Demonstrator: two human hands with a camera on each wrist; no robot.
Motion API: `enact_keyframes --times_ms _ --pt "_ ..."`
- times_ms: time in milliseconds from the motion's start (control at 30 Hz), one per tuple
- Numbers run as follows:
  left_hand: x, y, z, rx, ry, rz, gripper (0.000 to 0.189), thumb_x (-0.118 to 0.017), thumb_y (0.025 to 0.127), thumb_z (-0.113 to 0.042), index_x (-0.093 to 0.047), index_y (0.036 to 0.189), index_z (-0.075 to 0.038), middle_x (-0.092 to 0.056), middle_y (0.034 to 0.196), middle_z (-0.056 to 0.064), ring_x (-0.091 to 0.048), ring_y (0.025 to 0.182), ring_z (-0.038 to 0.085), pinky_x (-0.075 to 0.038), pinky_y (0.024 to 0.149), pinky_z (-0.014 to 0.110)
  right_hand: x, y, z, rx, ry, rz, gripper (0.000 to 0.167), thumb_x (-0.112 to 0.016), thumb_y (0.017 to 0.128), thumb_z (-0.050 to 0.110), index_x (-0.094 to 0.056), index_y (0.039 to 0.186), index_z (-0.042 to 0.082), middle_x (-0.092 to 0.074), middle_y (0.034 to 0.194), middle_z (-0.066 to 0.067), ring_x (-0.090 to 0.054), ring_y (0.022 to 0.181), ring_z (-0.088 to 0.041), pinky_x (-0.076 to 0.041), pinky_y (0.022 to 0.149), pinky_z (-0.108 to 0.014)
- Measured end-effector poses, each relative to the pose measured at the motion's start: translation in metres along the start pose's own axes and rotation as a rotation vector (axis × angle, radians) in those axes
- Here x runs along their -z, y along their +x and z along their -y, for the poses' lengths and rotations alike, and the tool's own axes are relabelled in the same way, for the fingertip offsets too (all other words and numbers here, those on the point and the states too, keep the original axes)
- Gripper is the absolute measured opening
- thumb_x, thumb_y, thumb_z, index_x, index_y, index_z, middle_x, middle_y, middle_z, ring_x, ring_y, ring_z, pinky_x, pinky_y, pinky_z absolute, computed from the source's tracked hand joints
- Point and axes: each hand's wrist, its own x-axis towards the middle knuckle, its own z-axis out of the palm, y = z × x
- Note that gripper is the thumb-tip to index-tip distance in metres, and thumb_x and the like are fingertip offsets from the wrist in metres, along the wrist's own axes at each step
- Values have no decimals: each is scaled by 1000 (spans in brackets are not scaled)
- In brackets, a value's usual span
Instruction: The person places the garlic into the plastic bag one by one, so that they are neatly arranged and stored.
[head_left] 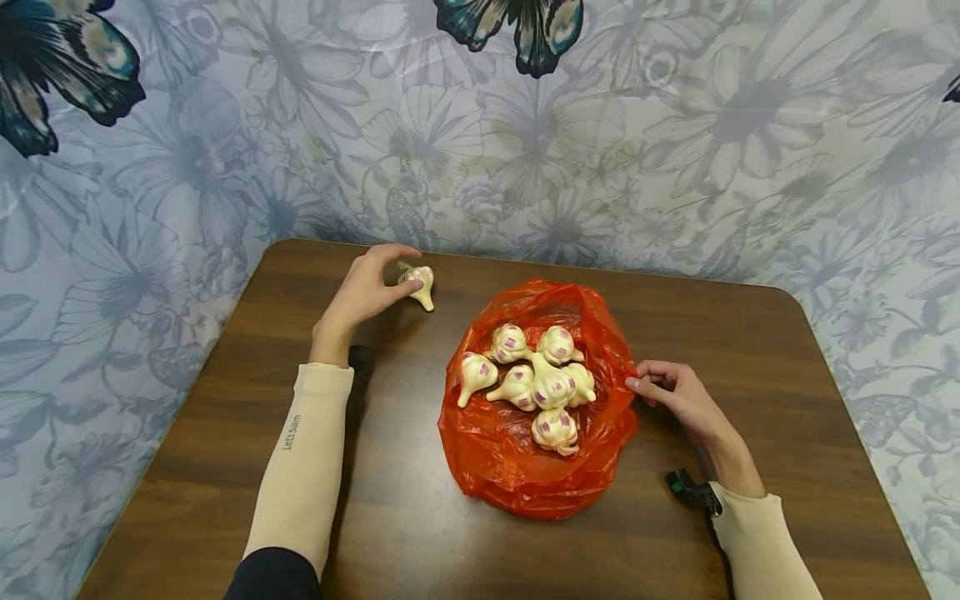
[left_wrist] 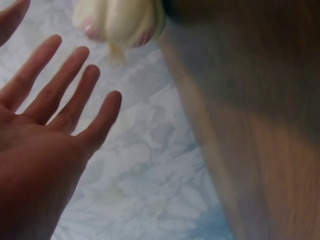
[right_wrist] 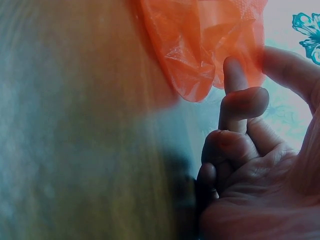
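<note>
A single garlic bulb (head_left: 424, 287) lies near the table's far edge, its stem toward me. My left hand (head_left: 367, 286) reaches around it with the thumb in front. In the left wrist view this hand's fingers (left_wrist: 65, 100) are spread and extended, apart from the garlic bulb (left_wrist: 122, 20). A red plastic bag (head_left: 517, 475) lies opened out on the table, with several garlic bulbs (head_left: 553, 385) resting on it. My right hand (head_left: 686, 408) pinches the bag's right edge; the right wrist view shows thumb and fingers at the red film (right_wrist: 195, 55).
The brown wooden table (head_left: 750, 350) has rounded far corners. Behind it hangs a floral cloth backdrop (head_left: 585, 167) with butterfly prints. A dark wrist camera (head_left: 693, 492) sits at my right wrist, and a dark piece (head_left: 359, 358) shows beside the left wrist.
</note>
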Motion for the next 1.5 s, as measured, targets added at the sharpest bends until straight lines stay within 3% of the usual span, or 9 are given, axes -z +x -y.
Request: enact_keyframes --times_ms 267,667,867,1167,1500 --pt "-16 8 10 18 10 103 52 -79 96 -18 -61 143 -3 -61 146 18 -49 142 40 -36 120 58 -2 0 1 -3 6 -8 15 -67 103 12 -67 95 0 -54 69 2 -45 63 -23 -33 56 -37" --pt "-23 4 15 32 50 151 51 -79 95 -11 -62 142 -4 -65 140 19 -60 127 38 -46 110 55 -5 -7 1 -17 12 -10 16 -66 104 14 -66 98 -1 -54 70 2 -47 64 -24 -33 58 -39" --pt "-25 3 16 6 40 149 51 -80 95 -13 -62 142 -4 -66 138 19 -63 121 37 -48 106 55 -4 -10 2 -16 12 -8 16 -66 104 14 -66 98 -1 -54 71 1 -47 65 -24 -33 58 -40" --pt "-21 -1 19 30 16 132 49 -81 94 -17 -65 139 -8 -68 135 15 -63 119 34 -49 105 53 -4 -6 1 -10 -6 -2 16 -66 104 14 -66 98 0 -54 71 2 -47 65 -22 -33 58 -39" --pt "-3 -6 12 48 -33 55 50 -82 94 -16 -64 141 -10 -69 132 16 -66 118 39 -53 102 56 -5 -4 0 -21 -9 -4 17 -66 105 15 -66 98 0 -55 71 2 -47 65 -23 -33 57 -40"
